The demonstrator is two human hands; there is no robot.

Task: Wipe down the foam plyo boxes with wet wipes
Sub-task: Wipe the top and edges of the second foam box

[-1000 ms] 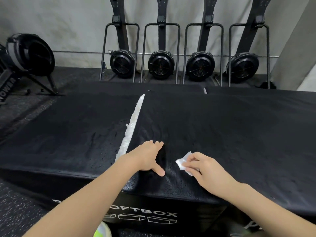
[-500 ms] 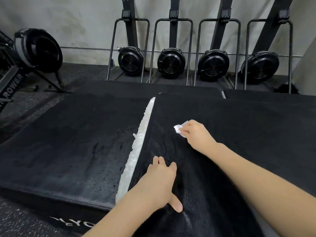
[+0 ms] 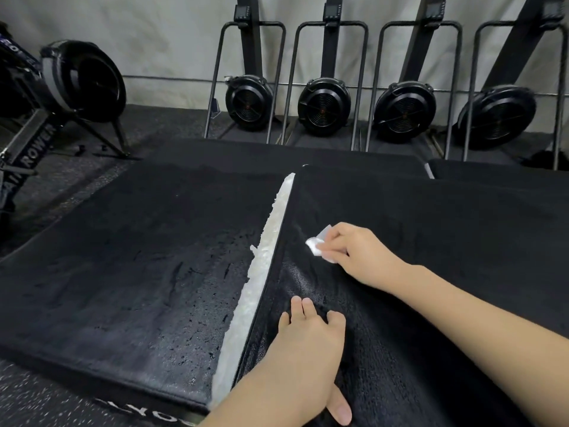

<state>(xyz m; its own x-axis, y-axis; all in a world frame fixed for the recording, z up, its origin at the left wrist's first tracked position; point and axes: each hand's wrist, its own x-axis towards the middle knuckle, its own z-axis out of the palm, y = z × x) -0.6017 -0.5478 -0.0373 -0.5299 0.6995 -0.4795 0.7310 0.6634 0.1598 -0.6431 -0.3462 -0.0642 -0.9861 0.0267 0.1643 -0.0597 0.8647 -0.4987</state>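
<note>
- We are in the wiping step. Our right hand (image 3: 360, 257) pinches a small, bunched wet wipe (image 3: 318, 246) in curled fingers and presses it on the top of the right foam box (image 3: 431, 241), near the edge by the gap.
- Our left hand (image 3: 304, 349) lies flat with the fingers straight — it holds nothing and just leans on the same box, closer to us.
- The next move, we think, calls for a firm rub across the dry part of the top, with the wipe kept flat so it does not roll up.
- The left foam box (image 3: 123, 272) sits just beside the right one. Its top looks wet and speckled, so it may be done already.
- A torn white strip (image 3: 261, 272) runs between the two boxes.
- Behind them, rowing machines (image 3: 323, 106) stand in a row against a grey wall (image 3: 154, 32), and one more rower (image 3: 80, 81) sits at the left on the speckled floor (image 3: 24, 396).
</note>
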